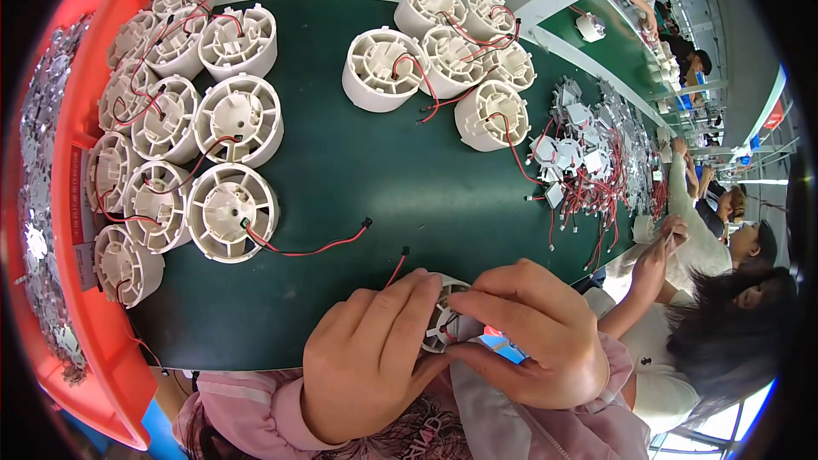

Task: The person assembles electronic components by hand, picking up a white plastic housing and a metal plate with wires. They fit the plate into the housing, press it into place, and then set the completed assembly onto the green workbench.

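Note:
Close to my body, at the table's near edge, I hold a white round plastic housing [436, 336] with ribs inside, tilted on its side. My left hand [371, 353] is closed round its left side. A red-and-black wire with a black plug [405, 252] sticks out beyond those fingers. My right hand [545, 332] is closed at the housing's right side, with fingertips and thumb at its opening. Whether a small part sits between those fingertips is hidden. Ahead and to the left, the nearest standing housing [232, 213] trails its wire across the table.
Several white housings stand in rows at the left and a smaller group [383, 68] at the back. A red bin [94, 204] of small metal pieces lines the left edge. Wired square parts [579, 153] lie heaped at the right. A co-worker [682, 324] sits close on my right.

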`<state>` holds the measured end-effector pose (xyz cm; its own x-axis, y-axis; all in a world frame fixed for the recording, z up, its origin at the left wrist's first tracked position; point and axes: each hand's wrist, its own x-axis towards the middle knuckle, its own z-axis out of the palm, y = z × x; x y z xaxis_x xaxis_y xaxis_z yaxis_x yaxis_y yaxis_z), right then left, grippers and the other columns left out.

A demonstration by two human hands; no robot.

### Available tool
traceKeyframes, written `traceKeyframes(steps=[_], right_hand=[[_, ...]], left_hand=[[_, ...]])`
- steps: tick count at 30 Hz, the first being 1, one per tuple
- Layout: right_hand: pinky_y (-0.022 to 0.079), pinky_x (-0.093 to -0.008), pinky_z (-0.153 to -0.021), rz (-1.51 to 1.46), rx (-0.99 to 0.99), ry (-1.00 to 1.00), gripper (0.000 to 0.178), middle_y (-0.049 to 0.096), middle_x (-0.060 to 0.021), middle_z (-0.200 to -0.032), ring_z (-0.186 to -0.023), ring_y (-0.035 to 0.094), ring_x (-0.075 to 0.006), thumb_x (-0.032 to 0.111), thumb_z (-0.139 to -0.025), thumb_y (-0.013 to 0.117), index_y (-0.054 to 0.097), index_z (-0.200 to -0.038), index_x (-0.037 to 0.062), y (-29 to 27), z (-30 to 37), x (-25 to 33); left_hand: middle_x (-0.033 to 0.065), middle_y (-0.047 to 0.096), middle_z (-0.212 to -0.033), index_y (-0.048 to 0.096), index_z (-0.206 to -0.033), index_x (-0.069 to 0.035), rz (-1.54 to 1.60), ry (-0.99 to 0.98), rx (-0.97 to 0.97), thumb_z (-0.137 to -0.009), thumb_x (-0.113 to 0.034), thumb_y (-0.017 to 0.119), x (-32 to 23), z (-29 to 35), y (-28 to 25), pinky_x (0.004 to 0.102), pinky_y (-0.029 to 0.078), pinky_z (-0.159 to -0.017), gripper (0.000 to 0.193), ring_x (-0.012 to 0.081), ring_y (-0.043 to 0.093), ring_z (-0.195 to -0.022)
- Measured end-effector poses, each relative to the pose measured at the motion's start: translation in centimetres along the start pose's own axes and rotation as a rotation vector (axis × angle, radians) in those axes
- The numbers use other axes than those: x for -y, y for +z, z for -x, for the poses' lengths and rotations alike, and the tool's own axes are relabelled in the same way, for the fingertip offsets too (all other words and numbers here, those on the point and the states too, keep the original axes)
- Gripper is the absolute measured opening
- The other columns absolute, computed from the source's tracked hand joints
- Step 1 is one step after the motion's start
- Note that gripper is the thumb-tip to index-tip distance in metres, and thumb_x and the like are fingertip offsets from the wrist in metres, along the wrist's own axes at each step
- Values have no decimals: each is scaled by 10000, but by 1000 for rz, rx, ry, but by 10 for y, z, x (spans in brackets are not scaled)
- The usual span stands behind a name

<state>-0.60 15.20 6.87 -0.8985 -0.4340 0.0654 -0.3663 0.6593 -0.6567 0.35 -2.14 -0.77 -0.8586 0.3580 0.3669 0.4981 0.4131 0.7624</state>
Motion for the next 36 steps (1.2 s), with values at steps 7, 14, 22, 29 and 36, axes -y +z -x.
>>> traceKeyframes(steps=[7, 14, 22, 29, 36], right_hand=[[446, -298, -536, 24, 60, -17, 477, 592, -137, -904, -659, 561, -220, -8, -520, 808, 658, -971, -45, -4, -6, 3], [442, -295, -550, 158, 17, -3, 482, 586, -146, -925, -670, 556, -230, 14, -502, 815, 653, -953, -46, 6, 0, 7], [482, -279, -646, -324, 22, 264, 389, 556, -158, -1088, -832, 578, -183, -90, -607, 760, 672, -982, -35, -6, 8, -16], [501, -297, -862, -915, -72, 648, 382, 522, -179, -1201, -1039, 592, -224, -131, -746, 647, 618, -1113, -30, 15, 6, -9], [575, -244, -655, -967, 77, 695, 379, 509, -210, -1252, -1026, 613, -224, -136, -765, 615, 590, -1130, -40, 11, -2, -16]], left_hand=[[137, 615, -1055, 560, -1150, 38, 9, 27, 3, -653, -240, 758, 3, -2, 0, 295, 466, -570, 603, 220, 578, -703], [158, 630, -1044, 554, -1163, 20, 31, -19, 21, -518, -174, 825, -1, -3, -1, 361, 511, -644, 726, 303, 623, -780], [148, 611, -1028, 549, -1157, 46, 59, 40, -26, -623, -203, 780, 7, -2, 3, 307, 482, -615, 633, 240, 595, -729], [159, 610, -1032, 543, -1162, 42, 67, 62, -19, -624, -200, 788, 8, -1, 3, 317, 490, -629, 639, 245, 601, -740], [183, 610, -1064, 518, -1131, 33, 157, 38, -48, -639, -198, 794, 10, 2, 4, 318, 507, -643, 610, 254, 609, -742]])
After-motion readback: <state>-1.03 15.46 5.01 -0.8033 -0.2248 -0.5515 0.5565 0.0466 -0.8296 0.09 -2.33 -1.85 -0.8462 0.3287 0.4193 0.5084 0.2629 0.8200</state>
